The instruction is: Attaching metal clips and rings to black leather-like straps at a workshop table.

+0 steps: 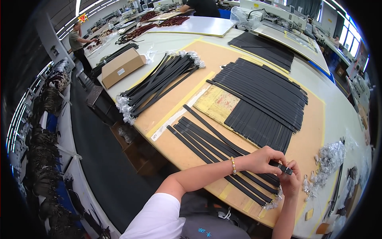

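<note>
My left hand (263, 158) and my right hand (291, 180) meet near the table's front edge, both closed on the end of a black strap (283, 168). Its length is hard to tell apart from several black straps (211, 139) lying side by side under my hands on the brown work board (175, 107). A beaded bracelet sits on my left wrist.
Rows of black straps (262, 93) cover the board's far side. A plastic-wrapped strap bundle (159, 83) lies at left beside a cardboard box (121, 67). Shiny metal buckles in plastic (328, 159) pile at right. A person (77, 40) stands far left.
</note>
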The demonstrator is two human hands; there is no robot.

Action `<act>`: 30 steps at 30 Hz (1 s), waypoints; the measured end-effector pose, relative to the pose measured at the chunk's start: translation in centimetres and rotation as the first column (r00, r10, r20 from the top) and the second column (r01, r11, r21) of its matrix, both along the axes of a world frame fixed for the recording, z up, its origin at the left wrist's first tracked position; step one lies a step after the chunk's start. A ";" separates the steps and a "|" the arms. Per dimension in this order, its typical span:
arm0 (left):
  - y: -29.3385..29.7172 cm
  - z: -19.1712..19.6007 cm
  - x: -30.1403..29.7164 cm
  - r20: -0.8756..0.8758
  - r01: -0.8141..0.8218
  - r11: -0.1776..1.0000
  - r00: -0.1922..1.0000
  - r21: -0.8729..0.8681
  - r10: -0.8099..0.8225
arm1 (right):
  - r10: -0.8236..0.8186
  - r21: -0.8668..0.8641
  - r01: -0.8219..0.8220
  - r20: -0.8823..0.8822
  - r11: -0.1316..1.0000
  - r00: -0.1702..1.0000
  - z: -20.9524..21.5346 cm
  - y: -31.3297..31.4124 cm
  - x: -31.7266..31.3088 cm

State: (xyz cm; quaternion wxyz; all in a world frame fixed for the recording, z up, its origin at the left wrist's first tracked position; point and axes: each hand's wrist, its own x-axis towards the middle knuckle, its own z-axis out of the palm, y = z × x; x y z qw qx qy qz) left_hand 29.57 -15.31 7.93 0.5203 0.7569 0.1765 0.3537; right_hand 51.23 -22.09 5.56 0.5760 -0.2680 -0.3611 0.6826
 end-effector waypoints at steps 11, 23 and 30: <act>-0.9 0.4 0.6 0.021 -0.041 0.999 0.999 0.005 0.040 | 0.005 0.027 -0.008 0.115 1.000 0.993 -0.8 -0.5 0.4; -1.3 1.0 1.2 0.070 -0.121 0.982 0.991 0.145 0.111 | 0.171 -0.031 -0.176 -0.116 0.984 0.978 -1.7 0.0 1.5; -1.5 0.9 1.6 0.041 -0.152 0.960 0.988 0.236 0.147 | 0.225 -0.062 -0.230 -0.080 0.971 0.971 -0.8 -0.4 2.1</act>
